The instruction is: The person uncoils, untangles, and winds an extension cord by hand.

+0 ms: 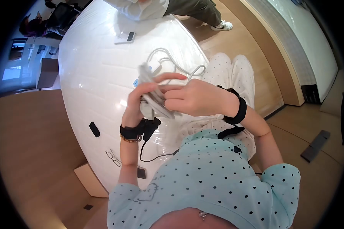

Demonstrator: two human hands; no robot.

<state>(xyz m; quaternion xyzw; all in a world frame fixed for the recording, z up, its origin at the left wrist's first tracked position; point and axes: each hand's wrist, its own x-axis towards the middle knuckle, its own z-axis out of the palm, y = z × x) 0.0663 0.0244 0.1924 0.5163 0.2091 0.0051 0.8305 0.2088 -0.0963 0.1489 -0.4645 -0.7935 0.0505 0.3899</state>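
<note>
A bundle of white cable [156, 100] is gathered in loops between my two hands, above the plastic-covered white mattress [99, 72]. My left hand [135, 101] is wrapped round the bundle from its left side. My right hand [197, 97] reaches across from the right, its fingers bent against the loops. From the bundle, more white cable [172, 57] runs out in loose curves over the mattress beyond my hands. A white plug or adapter [155, 66] lies just past my fingers. Black straps sit on both wrists, and a black device hangs at the left one.
Eyeglasses [113, 157], a phone [141, 173] and a small black object [94, 129] lie on the mattress at the left. Farther off are a white box [125, 37] and a seated person [149, 8]. A grey strip [315, 145] lies at the right.
</note>
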